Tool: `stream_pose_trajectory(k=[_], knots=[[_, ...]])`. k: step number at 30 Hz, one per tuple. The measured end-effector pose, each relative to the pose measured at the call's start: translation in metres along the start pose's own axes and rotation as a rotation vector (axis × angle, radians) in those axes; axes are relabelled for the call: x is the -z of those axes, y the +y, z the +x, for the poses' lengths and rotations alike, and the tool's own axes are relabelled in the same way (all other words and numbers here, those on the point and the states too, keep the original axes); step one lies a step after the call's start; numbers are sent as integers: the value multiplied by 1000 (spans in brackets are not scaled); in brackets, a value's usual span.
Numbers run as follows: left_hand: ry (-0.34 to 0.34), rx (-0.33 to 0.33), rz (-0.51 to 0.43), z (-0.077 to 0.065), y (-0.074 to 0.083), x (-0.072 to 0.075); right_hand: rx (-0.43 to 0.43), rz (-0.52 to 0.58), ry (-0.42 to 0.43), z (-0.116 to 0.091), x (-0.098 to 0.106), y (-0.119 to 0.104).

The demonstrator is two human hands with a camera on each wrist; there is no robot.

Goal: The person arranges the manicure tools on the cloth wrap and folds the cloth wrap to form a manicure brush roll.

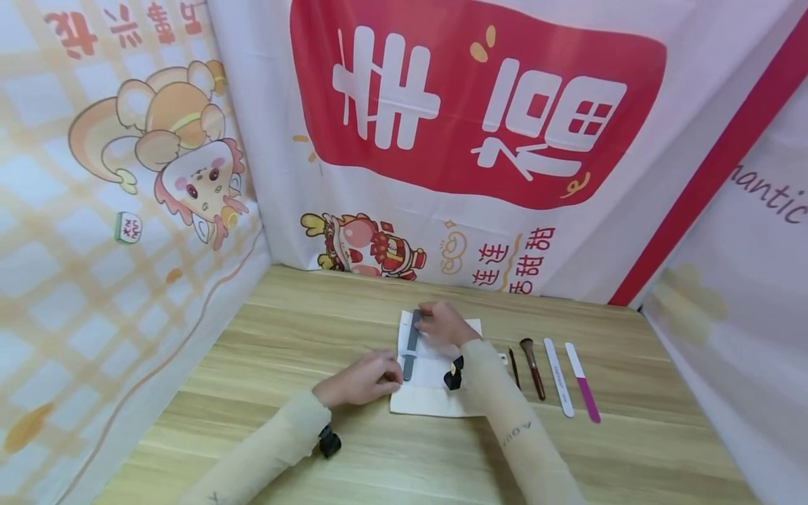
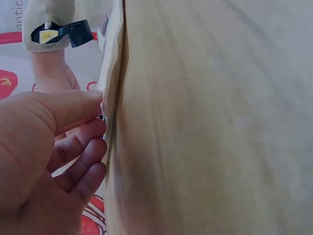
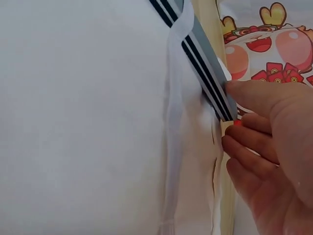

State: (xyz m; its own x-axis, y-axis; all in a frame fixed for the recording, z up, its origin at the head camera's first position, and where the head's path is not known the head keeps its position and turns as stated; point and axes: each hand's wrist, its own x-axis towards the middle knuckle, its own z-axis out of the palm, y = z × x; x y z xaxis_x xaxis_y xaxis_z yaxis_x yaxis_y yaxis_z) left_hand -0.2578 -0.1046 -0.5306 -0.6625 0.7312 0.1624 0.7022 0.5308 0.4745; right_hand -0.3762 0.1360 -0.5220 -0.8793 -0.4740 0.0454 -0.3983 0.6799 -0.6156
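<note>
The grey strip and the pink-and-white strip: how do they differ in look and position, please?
The grey strip is grey with dark lines, while the pink-and-white strip is part white, part pink. The grey strip lies over the white cloth, passing under a band; the pink-and-white strip lies on the wooden table, with no band over it. Both are long and narrow.

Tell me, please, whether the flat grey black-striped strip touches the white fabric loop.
Touching: in the right wrist view, the loop lies directly across the strip.
</note>
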Motion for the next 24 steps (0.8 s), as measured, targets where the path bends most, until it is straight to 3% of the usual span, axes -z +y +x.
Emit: stream_pose_trajectory(k=[10, 24], knots=[[5, -11, -27, 1, -2, -2, 23, 6, -5, -4, -2, -5], [-40, 34, -83, 3, -2, 1, -40, -67, -79, -19, -4, -20]])
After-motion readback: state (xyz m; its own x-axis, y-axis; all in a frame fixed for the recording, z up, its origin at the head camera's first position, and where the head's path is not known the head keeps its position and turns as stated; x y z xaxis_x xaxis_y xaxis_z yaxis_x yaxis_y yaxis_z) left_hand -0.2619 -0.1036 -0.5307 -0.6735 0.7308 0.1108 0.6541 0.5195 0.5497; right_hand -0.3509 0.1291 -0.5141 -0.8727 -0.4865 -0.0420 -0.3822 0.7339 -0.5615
